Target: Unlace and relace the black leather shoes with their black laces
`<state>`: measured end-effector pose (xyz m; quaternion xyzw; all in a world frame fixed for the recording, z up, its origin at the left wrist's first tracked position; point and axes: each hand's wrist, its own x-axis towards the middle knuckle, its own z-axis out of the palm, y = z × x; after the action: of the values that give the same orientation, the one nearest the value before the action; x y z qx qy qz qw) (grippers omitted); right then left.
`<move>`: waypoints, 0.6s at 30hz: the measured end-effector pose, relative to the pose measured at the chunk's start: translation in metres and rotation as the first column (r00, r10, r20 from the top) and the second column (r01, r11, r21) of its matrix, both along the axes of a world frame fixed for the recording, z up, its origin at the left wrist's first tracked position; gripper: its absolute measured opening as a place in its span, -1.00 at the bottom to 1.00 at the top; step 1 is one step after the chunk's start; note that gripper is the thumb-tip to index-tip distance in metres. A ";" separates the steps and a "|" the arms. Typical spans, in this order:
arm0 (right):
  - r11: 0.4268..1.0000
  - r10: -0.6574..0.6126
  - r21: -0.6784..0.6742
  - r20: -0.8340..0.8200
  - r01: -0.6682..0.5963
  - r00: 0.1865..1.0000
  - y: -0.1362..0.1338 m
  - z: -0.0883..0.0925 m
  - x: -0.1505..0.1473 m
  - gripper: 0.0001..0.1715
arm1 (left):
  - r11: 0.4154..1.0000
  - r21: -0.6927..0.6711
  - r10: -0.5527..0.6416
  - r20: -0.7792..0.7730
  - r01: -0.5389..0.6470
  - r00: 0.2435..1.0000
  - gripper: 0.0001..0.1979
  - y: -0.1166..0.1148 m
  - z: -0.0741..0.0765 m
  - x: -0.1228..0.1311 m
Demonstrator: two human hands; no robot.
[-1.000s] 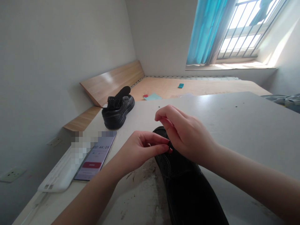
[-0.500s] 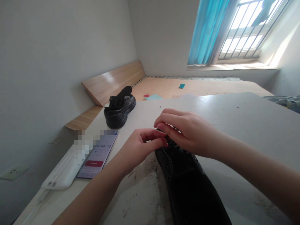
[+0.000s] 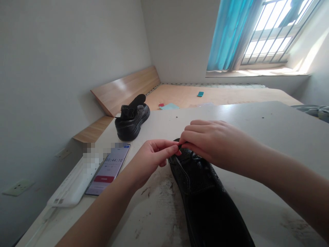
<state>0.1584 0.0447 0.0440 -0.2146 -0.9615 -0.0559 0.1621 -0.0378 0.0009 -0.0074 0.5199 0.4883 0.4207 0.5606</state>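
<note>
Here, a limp, light black shoelace [image 3: 180, 146] is pinched by the left grip [image 3: 151, 159] and right grip [image 3: 213, 142] just above a black leather shoe [image 3: 203, 185] on the desk [image 3: 269, 123], best held near its tip.

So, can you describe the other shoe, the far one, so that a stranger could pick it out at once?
Look at the white desk below the blue-curtained window. Near its far left corner, by the wall, stands a black shoe. Unlike the nearer shoe under the left hand and right hand, it stands alone, with a dark insole sticking up from its opening.
</note>
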 end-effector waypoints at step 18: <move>0.987 -0.076 -0.145 -0.032 0.071 0.997 -0.002 -0.003 -0.002 -0.75 | 0.937 0.342 0.176 -0.284 -0.072 0.942 -0.74 -0.004 0.009 0.002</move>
<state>0.1560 0.0426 0.0413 -0.2621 -0.9513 0.0115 0.1621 -0.0358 -0.0035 0.0011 0.6328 0.5260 0.4436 0.3551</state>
